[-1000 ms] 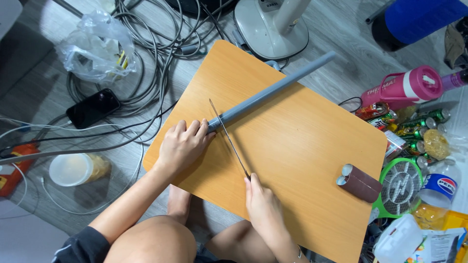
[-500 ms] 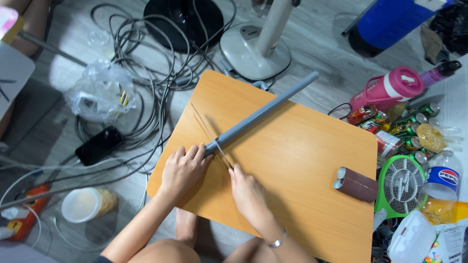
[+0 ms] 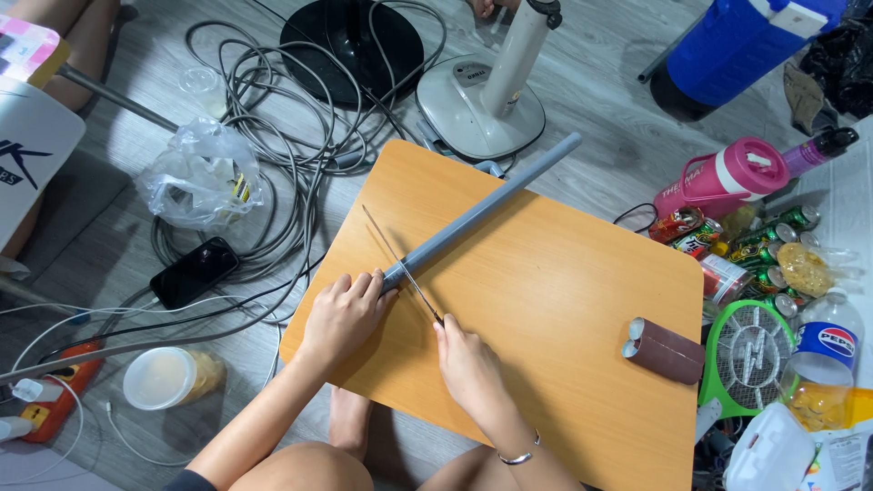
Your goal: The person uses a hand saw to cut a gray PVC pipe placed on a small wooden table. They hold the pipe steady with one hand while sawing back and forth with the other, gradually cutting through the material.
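On the orange wooden tabletop, the left hand lies palm-down, fingers curled over the near end of a long grey plastic pipe. Beside it, the right hand is fisted around a thin metal saw blade, laid across the pipe.

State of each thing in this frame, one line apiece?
Grey pipe: lying diagonally on the board, near end pinned.
Left hand: clamped over the pipe's near end.
Right hand: gripping the blade's handle end.
Thin saw blade: laid across the pipe.
Wooden board: flat.
Sandpaper roll: rolled, on its side.
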